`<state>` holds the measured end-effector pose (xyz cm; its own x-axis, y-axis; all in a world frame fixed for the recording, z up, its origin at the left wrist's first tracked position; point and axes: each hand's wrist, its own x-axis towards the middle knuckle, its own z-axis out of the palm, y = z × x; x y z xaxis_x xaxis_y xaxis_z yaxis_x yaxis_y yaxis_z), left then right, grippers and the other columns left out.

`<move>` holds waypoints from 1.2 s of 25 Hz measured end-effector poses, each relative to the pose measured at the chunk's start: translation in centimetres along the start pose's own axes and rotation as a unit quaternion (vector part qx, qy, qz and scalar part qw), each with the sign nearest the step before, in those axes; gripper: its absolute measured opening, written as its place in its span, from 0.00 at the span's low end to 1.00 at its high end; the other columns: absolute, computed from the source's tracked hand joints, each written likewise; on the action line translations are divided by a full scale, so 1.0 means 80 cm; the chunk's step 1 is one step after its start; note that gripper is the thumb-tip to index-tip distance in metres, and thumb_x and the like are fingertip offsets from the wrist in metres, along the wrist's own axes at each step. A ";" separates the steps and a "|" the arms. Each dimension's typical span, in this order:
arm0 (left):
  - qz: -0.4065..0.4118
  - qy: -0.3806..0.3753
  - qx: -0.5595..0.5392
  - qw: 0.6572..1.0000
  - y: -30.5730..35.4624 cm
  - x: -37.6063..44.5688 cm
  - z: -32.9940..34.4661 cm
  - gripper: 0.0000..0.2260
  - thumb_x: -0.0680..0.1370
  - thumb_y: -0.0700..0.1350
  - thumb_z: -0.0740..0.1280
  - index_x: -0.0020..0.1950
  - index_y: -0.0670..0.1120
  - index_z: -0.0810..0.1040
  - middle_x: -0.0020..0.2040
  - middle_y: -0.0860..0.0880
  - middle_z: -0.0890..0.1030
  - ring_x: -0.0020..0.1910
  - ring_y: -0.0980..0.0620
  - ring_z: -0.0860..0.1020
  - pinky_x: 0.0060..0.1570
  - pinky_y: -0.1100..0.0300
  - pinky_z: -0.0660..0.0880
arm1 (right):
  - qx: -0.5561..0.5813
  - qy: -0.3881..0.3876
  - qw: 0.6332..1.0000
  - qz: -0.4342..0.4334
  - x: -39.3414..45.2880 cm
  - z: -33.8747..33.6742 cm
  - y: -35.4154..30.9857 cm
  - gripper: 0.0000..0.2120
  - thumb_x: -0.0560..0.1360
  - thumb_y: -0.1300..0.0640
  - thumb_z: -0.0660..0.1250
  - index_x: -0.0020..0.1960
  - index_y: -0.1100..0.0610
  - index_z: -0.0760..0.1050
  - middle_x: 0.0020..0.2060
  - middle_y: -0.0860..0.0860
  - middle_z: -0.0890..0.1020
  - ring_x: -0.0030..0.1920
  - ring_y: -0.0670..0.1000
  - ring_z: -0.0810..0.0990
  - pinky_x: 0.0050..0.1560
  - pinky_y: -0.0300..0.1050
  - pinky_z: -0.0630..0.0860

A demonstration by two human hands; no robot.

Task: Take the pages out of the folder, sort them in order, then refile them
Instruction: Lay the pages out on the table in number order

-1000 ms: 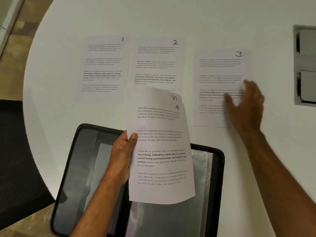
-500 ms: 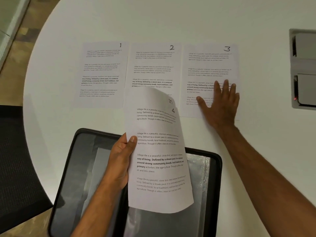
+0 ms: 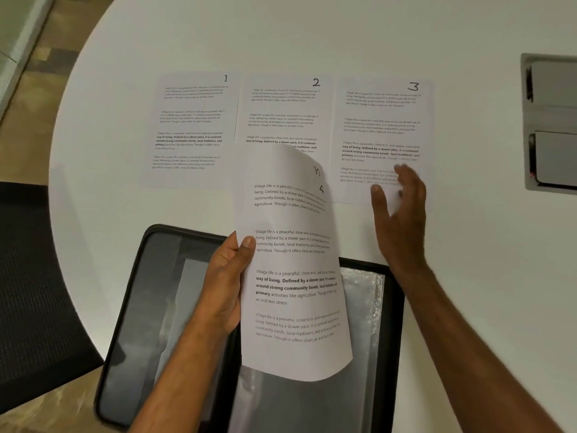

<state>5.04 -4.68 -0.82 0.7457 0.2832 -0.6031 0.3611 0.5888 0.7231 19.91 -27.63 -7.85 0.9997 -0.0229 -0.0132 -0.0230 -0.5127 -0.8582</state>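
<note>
We see the left hand (image 3: 226, 285) gripping a small bunch of pages (image 3: 293, 276) by their left edge, thumb on top and fingers hidden behind; the top sheet shows a 4, and a sheet behind it peeks out with what looks like a 10; the bunch curls away at its top and right side, and its bottom edge hangs over the folder. The right hand (image 3: 401, 220) is blurred, fingers loose and spread, holding nothing; it floats over the bottom right corner of page 3 (image 3: 382, 132), and we cannot tell if it touches the paper.

The black folder (image 3: 150, 307) lies open on the counter (image 3: 312, 32) right under the left hand; its shiny clear sleeves (image 3: 363, 307) show on the right half; its near edge runs out of view at the bottom.

Farther out, page 1 (image 3: 192, 126), page 2 (image 3: 282, 110) and page 3 lie flat in a row, side edges just beside each other; the held bunch covers the bottom of page 2. There is bare counter beyond the row and to the right of page 3, up to a grey hatch (image 3: 551, 123) set into the counter top. The round counter edge curves down the left side; a dark chair (image 3: 34, 285) sits near it.
</note>
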 end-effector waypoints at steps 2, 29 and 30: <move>-0.016 -0.011 -0.032 0.999 0.002 -0.002 -0.007 0.15 0.81 0.44 0.64 0.66 0.46 0.80 0.61 0.43 0.85 0.56 0.45 0.85 0.52 0.50 0.85 | 0.098 -0.005 0.994 0.054 -0.053 -0.012 -0.030 0.21 0.83 0.50 0.66 0.74 0.52 0.69 0.71 0.45 0.74 0.69 0.43 0.75 0.70 0.45 0.74; -0.057 -0.080 0.005 0.995 -0.054 -0.027 0.002 0.16 0.85 0.41 0.62 0.72 0.48 0.76 0.66 0.42 0.83 0.61 0.44 0.83 0.61 0.47 0.81 | 0.245 0.069 0.921 0.294 -0.192 -0.095 -0.033 0.09 0.81 0.56 0.70 0.60 0.54 0.84 0.50 0.49 0.88 0.47 0.48 0.87 0.45 0.41 0.83; -0.073 -0.090 -0.009 0.993 -0.057 -0.027 0.011 0.17 0.84 0.42 0.62 0.73 0.48 0.76 0.67 0.42 0.82 0.64 0.43 0.82 0.63 0.46 0.80 | 0.239 0.080 0.924 0.288 -0.187 -0.102 -0.024 0.09 0.80 0.56 0.71 0.60 0.54 0.83 0.50 0.49 0.87 0.47 0.47 0.87 0.45 0.41 0.82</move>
<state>2.23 -8.65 -2.53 0.7754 0.0550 -0.6290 0.4634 0.6271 0.6261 4.87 -33.31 -1.81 0.8076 -0.3197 -0.4956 -0.5043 0.0613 -0.8614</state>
